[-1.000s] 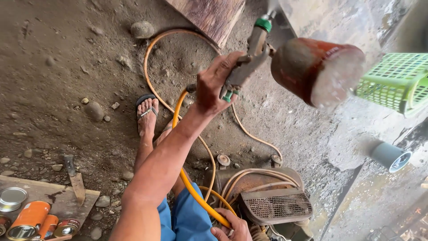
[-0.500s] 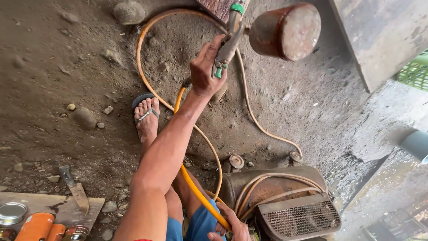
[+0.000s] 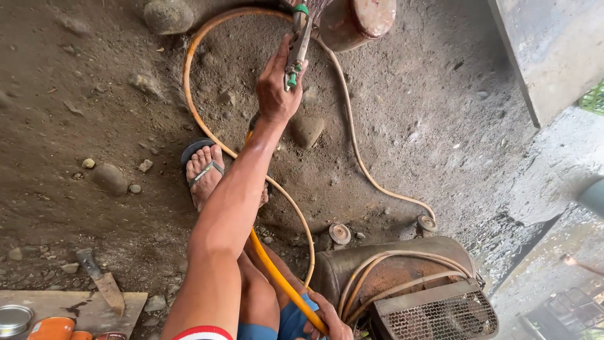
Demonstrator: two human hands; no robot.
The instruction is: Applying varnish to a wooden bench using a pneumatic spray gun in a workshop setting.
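Note:
My left hand (image 3: 275,88) is stretched out over the dirt ground and grips a metal spray gun (image 3: 297,47) with green knobs. The gun's rusty red paint cup (image 3: 355,20) sits at the top edge of the head view, partly cut off. My right hand (image 3: 328,318) is low at the bottom edge, closed on a thick orange hose (image 3: 280,277) that runs up along my leg. My sandalled foot (image 3: 204,167) rests on the ground under the left arm.
A thin beige hose (image 3: 189,94) loops over the dirt to a rusty compressor tank (image 3: 390,267) with a wire grille (image 3: 434,318). Stones (image 3: 167,14) are scattered about. A knife (image 3: 100,283), a wooden board (image 3: 75,305) and cans (image 3: 14,318) lie bottom left. A concrete slab (image 3: 553,50) stands at right.
My left hand has carried the spray gun further away, toward the top of the view, and the paint cup now sits at the frame edge. The green basket has almost left view.

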